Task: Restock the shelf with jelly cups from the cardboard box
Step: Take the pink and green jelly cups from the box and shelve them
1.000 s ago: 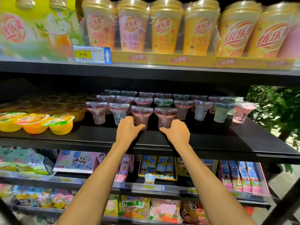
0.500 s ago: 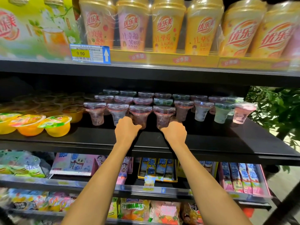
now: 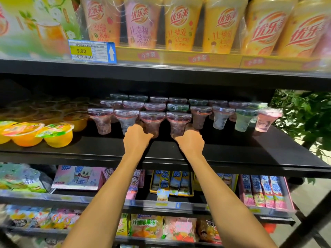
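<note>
My left hand (image 3: 137,140) curls round the narrow foot of a jelly cup (image 3: 152,120), and my right hand (image 3: 190,143) round a second jelly cup (image 3: 178,122) just beside it. Both stand in the front row, set back from the front edge of the shelf (image 3: 232,151). I should seat them flat, lids level with their neighbours, then let go gently so neither tips. The shelf is black; orange jelly bowls (image 3: 53,133) sit toward its left end, and a plant (image 3: 304,113) stands past its right end. The cardboard box is out of view.
</note>
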